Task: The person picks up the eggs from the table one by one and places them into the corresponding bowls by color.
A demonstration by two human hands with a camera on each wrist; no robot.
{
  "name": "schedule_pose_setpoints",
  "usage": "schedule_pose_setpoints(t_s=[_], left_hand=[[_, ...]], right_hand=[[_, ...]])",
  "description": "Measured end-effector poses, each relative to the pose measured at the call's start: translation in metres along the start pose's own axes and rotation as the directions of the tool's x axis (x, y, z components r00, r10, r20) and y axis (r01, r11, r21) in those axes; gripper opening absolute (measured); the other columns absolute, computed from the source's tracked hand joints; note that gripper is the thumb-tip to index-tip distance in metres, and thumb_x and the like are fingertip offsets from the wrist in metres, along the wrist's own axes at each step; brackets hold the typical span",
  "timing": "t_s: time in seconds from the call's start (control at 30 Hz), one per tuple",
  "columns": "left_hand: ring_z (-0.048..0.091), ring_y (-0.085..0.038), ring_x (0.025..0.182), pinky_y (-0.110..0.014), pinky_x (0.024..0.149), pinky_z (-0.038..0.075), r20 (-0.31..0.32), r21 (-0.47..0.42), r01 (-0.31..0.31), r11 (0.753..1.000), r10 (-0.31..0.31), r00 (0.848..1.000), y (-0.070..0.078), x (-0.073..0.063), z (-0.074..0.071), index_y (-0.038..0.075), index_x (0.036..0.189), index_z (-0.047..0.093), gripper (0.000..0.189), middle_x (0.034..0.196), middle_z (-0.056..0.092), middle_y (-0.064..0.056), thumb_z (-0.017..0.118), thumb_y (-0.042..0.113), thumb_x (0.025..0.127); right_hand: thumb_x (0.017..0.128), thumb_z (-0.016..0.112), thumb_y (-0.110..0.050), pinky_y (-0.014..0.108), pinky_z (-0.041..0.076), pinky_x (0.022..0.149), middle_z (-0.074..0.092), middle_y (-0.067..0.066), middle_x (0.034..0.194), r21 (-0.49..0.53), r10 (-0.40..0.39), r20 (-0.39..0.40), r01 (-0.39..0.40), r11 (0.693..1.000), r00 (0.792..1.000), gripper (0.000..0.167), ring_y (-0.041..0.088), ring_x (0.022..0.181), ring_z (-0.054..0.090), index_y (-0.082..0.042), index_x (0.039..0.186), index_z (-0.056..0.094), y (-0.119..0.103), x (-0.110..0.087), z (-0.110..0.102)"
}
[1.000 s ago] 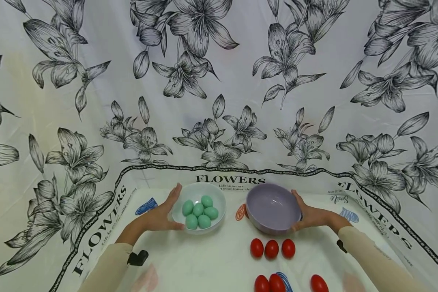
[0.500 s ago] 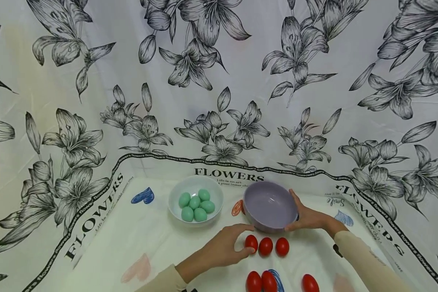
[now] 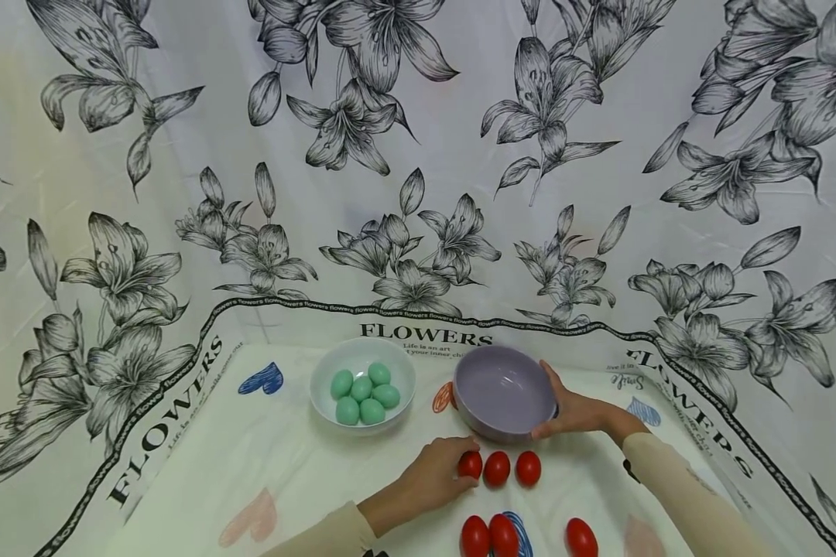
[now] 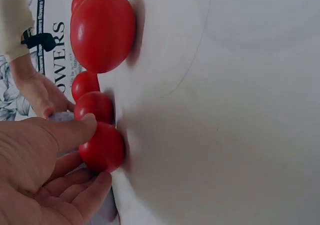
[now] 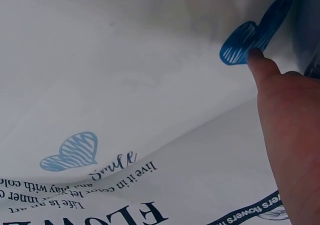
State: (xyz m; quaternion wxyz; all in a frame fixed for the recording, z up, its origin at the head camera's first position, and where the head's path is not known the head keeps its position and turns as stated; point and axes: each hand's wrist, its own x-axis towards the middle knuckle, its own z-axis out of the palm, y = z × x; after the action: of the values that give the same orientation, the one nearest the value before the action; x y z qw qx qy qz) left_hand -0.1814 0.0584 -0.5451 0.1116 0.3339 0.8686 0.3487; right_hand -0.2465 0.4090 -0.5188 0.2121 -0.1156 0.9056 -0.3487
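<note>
My left hand (image 3: 428, 473) pinches a red egg (image 3: 470, 465), the leftmost of a row of three. In the left wrist view the thumb lies on one side of this egg (image 4: 102, 149) and the fingertips on the other, close over the cloth. Beside it sit two more red eggs (image 3: 497, 469). Just behind the row stands a purple bowl (image 3: 505, 391) with nothing inside. My right hand (image 3: 577, 410) holds that bowl by its right side, thumb at the near side and fingers at the far side. The right wrist view shows little of the bowl.
A white bowl (image 3: 325, 410) with several green eggs stands left of the purple one. Nearer me lie two red eggs side by side (image 3: 475, 536) and a single red egg (image 3: 581, 537) to the right. A flower-printed cloth (image 3: 306, 480) covers the table and hangs behind.
My left hand has left the white bowl's side, moved right and nearer, and taken hold of the leftmost red egg. The right hand stays at the purple bowl.
</note>
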Motion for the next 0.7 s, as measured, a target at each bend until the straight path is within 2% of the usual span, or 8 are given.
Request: schedule_pose_setpoints(t_s=[0.1, 0.23, 0.37, 0.5, 0.7], left_hand=[[0.065, -0.006, 0.108, -0.028, 0.097, 0.057, 0.011, -0.019, 0.029, 0.999, -0.029, 1.000, 0.001, 0.004, 0.000, 0.012, 0.135, 0.070, 0.048, 0.125, 0.072, 0.005, 0.086, 0.020, 0.091], [0.062, -0.002, 0.101, -0.025, 0.094, 0.055, 0.015, -0.029, 0.000, 1.000, 0.001, 1.000, -0.001, 0.007, 0.001, 0.013, 0.135, 0.069, 0.051, 0.119, 0.072, 0.007, 0.089, 0.020, 0.089], [0.060, -0.001, 0.100, -0.022, 0.091, 0.054, 0.005, -0.053, -0.031, 0.998, 0.032, 0.999, -0.009, 0.008, 0.004, 0.016, 0.134, 0.067, 0.052, 0.119, 0.071, 0.009, 0.090, 0.021, 0.087], [0.061, -0.003, 0.099, -0.023, 0.090, 0.054, -0.011, -0.114, -0.035, 0.993, 0.034, 0.999, -0.014, 0.009, 0.004, 0.017, 0.131, 0.066, 0.052, 0.115, 0.070, 0.010, 0.092, 0.022, 0.086], [0.069, -0.008, 0.112, -0.025, 0.097, 0.056, -0.009, -0.149, -0.004, 0.989, 0.002, 1.000, -0.016, 0.008, 0.004, 0.007, 0.139, 0.065, 0.065, 0.128, 0.072, 0.001, 0.093, 0.024, 0.084]], right_hand=[[0.080, 0.090, -0.048, 0.071, 0.028, 0.119, -0.005, 0.034, 0.171, -0.003, 0.006, 0.001, -0.006, 1.000, 1.000, 0.150, 0.057, 0.154, 0.019, -0.014, 0.163, -0.030, -0.002, -0.001, 0.000], [0.081, 0.090, -0.047, 0.072, 0.027, 0.119, -0.005, 0.035, 0.171, 0.008, 0.007, 0.001, -0.007, 1.000, 1.000, 0.149, 0.057, 0.154, 0.019, -0.014, 0.163, -0.030, -0.002, -0.001, -0.001], [0.082, 0.089, -0.048, 0.070, 0.026, 0.120, -0.006, 0.032, 0.172, 0.004, 0.008, 0.006, -0.008, 1.000, 1.000, 0.147, 0.055, 0.155, 0.018, -0.017, 0.163, -0.031, 0.003, 0.000, -0.001], [0.082, 0.089, -0.048, 0.071, 0.024, 0.121, -0.008, 0.030, 0.173, 0.001, 0.009, -0.002, -0.009, 1.000, 1.000, 0.147, 0.055, 0.156, 0.015, -0.018, 0.163, -0.030, 0.005, 0.001, 0.000], [0.082, 0.089, -0.048, 0.071, 0.024, 0.121, -0.006, 0.032, 0.172, 0.000, 0.015, 0.003, -0.015, 1.000, 1.000, 0.147, 0.056, 0.155, 0.017, -0.019, 0.164, -0.030, 0.003, 0.002, 0.002]])
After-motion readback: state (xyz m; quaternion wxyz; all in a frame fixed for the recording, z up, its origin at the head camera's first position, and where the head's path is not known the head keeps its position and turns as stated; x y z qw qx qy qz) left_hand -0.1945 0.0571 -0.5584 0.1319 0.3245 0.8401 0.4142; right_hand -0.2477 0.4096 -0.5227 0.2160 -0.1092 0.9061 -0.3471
